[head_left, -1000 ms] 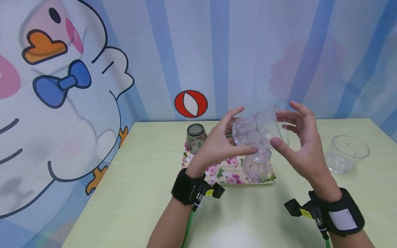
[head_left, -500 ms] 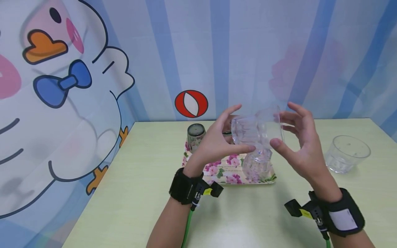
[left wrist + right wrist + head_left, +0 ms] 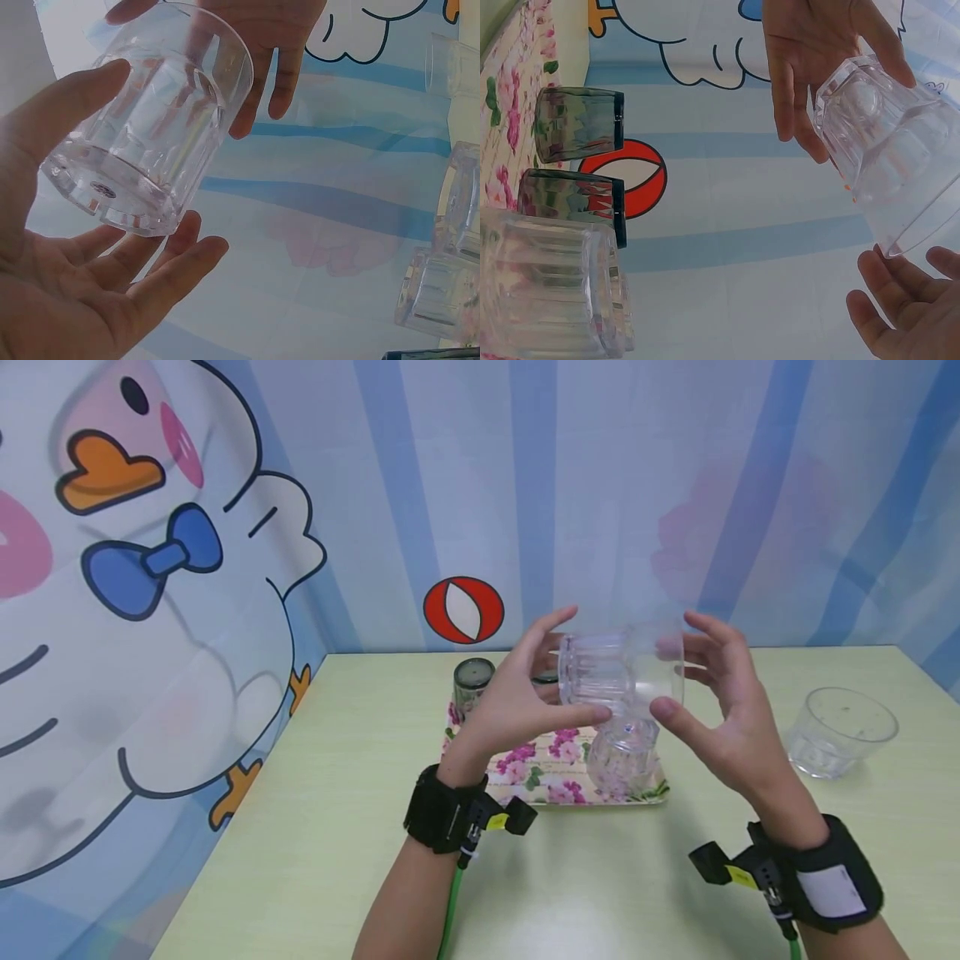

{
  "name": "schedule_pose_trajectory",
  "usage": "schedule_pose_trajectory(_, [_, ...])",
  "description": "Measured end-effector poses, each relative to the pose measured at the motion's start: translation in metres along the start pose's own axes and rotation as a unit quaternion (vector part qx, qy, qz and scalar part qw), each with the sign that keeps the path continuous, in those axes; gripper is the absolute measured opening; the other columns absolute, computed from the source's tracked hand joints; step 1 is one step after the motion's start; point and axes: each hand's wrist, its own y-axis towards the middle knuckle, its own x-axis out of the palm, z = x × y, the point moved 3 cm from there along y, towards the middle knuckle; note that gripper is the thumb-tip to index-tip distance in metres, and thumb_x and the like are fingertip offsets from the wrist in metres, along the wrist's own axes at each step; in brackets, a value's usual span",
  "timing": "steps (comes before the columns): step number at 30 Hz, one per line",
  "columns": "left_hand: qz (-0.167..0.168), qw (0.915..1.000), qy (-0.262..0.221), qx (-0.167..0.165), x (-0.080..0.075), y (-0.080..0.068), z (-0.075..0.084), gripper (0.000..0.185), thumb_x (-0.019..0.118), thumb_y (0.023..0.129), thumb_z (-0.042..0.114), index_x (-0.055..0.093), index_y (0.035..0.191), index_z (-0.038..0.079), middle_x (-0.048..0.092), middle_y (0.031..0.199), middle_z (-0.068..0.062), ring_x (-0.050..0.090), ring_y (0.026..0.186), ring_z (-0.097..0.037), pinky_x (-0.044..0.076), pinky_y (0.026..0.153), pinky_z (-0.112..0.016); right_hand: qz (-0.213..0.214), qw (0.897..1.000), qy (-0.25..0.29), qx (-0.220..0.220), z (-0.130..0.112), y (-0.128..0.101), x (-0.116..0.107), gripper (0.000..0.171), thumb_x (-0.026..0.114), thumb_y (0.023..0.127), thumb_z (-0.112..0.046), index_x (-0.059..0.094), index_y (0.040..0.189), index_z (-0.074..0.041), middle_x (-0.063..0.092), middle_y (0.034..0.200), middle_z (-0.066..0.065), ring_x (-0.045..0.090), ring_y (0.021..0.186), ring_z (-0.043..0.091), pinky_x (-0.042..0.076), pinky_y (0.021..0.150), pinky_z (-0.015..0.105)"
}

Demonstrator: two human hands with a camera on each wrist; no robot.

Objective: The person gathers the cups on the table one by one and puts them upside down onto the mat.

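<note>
Table (image 3: 315, 827): pale green top, set against a wall with blue stripes and a cartoon duck.
Tray (image 3: 525, 772): floral tray at the middle of the table, far side of the hands; it carries upturned glasses.
Inverted clear glass (image 3: 622, 758): mouth down on the tray's near right corner, directly under the raised tumbler.
Dark glasses (image 3: 472, 685): one tinted glass mouth down at the tray's back left, a second mostly hidden behind the left hand; the right wrist view shows both.
Spare glass (image 3: 840, 731): upright on the bare table, well right of the tray.
Clear tumbler (image 3: 618, 672): held in the air above the tray, lying on its side, thick base toward the left hand and open mouth toward the right hand.
Left hand (image 3: 525, 702): thumb and fingers curled round the base end, palm just behind it; it carries the tumbler.
Right hand (image 3: 720, 710): fingers spread and loosely bent by the rim; thumb tip near the lower rim, though whether it touches I cannot tell.
Step in hand: by my judgement the tumbler is midway through being turned, neither upright nor inverted.
Next move calls for: likely finishing the turn to mouth down, then lowering it onto a bare part of the tray, clear of the inverted clear glass below.
</note>
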Motion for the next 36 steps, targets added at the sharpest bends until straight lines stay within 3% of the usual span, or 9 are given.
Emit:
schedule_pose_trajectory(6, [0.006, 1.0, -0.001, 0.006, -0.0012, 0.0002, 0.0011, 0.091, 0.079, 0.076, 0.011, 0.028, 0.147, 0.035, 0.05, 0.136, -0.005, 0.055, 0.119, -0.023, 0.054, 0.099, -0.038, -0.007, 0.999, -0.029, 0.015, 0.0, -0.0008, -0.0001, 0.074, 0.065, 0.081, -0.007, 0.033, 0.147, -0.018, 0.053, 0.121, -0.014, 0.051, 0.114, 0.002, 0.037, 0.098, 0.01])
schedule_pose_trajectory(26, [0.015, 0.9987, -0.029, 0.039, -0.006, -0.0017, 0.005, 0.091, 0.076, 0.076, 0.005, 0.027, 0.149, 0.031, 0.048, 0.14, -0.008, 0.053, 0.122, -0.024, 0.051, 0.102, -0.037, -0.035, 0.998, -0.045, 0.036, 0.0007, -0.0019, 0.0024, 0.075, 0.065, 0.082, -0.008, 0.032, 0.147, -0.022, 0.052, 0.125, -0.018, 0.05, 0.117, -0.001, 0.037, 0.098, 0.012])
schedule_pose_trajectory(36, [0.011, 0.9981, -0.041, 0.045, -0.0073, -0.0037, 0.0061, 0.092, 0.074, 0.077, 0.002, 0.026, 0.149, 0.033, 0.045, 0.142, -0.008, 0.05, 0.126, -0.024, 0.049, 0.105, -0.039, -0.046, 0.997, -0.041, 0.036, 0.0017, -0.0029, 0.0042, 0.075, 0.066, 0.082, -0.008, 0.032, 0.147, -0.023, 0.053, 0.125, -0.013, 0.05, 0.117, 0.003, 0.037, 0.097, 0.013])
